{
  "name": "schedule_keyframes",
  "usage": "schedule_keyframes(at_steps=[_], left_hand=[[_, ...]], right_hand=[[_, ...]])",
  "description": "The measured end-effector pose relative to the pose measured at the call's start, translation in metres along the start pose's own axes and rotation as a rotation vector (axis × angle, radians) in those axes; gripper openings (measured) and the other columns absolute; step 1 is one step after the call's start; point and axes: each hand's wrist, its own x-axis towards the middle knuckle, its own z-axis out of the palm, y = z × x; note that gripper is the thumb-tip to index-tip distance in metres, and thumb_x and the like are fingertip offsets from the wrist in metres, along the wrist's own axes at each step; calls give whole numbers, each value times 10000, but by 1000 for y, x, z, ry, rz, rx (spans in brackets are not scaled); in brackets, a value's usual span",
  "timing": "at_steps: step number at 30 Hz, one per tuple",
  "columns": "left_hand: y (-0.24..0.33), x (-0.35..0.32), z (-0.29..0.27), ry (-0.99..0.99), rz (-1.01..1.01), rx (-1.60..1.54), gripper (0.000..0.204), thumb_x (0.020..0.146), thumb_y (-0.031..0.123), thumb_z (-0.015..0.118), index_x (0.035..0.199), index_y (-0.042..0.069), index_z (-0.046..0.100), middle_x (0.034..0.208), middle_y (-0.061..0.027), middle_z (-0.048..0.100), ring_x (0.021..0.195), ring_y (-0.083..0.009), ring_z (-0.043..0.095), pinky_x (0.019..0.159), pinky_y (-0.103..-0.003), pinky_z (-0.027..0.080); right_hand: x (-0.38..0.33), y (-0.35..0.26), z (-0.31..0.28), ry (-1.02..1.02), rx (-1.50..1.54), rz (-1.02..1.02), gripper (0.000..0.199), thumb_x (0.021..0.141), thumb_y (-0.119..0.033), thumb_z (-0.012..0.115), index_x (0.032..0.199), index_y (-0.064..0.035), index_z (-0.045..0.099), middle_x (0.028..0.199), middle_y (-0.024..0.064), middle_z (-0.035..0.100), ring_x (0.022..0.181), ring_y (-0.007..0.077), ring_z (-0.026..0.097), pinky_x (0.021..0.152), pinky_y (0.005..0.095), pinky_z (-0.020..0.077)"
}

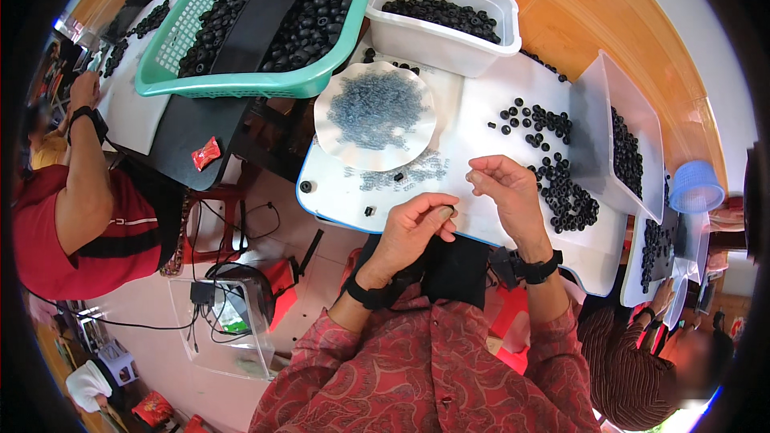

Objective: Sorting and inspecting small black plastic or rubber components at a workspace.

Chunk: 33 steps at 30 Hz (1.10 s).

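My left hand (pixel 417 226) is above the white table's near edge, thumb and fingers pinched together; a dark bit shows at the fingertips, too small to name. Beside it, my right hand (pixel 511 195) also pinches thumb against forefinger, and whatever lies between them is hidden. A white wavy-rimmed plate (pixel 333 151) holds a heap of small, thin, greyish coil-like pieces. More such pieces (pixel 425 167) are scattered on the table just below the plate. Loose round black parts (pixel 568 200) lie to the right of my right hand. A few single black parts (pixel 370 211) sit left of my left hand.
Behind the plate stand a green basket (pixel 233 85) of black parts, with a dark phone-like slab (pixel 258 26) on top, and a white tub (pixel 445 46). A translucent bin (pixel 589 116) rests at right. People work on both sides; cables (pixel 200 273) trail at lower left.
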Motion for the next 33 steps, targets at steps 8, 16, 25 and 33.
schedule_keyframes(at_steps=[8,16,25,33], left_hand=[[1,6,8,37,-131,-414,255,1018,123,527,1207,-42,570,1052,-197,688,778,-192,698,680,-300,612],[0,7,15,30,-135,-516,249,1018,145,537,1184,-34,589,1028,-160,689,767,-169,679,655,-276,588],[-1,6,25,95,-133,-508,251,1002,131,572,1191,-24,628,942,-82,673,756,-116,631,661,-245,546],[-1,7,30,96,-146,-485,235,1001,104,567,1185,-24,635,894,-72,669,748,-125,639,660,-255,548]], right_hand=[[-35,12,-5,33,118,-11,159,892,-51,703,1031,25,689,889,47,703,778,85,607,737,226,491],[-56,19,2,69,151,-111,110,885,48,681,984,-1,685,952,29,657,856,99,630,810,243,519],[-56,27,5,80,101,-228,128,845,83,696,955,17,700,969,64,637,894,130,633,822,253,525],[-56,32,3,109,62,-237,131,832,84,705,940,9,707,963,58,629,875,131,633,795,258,533]])
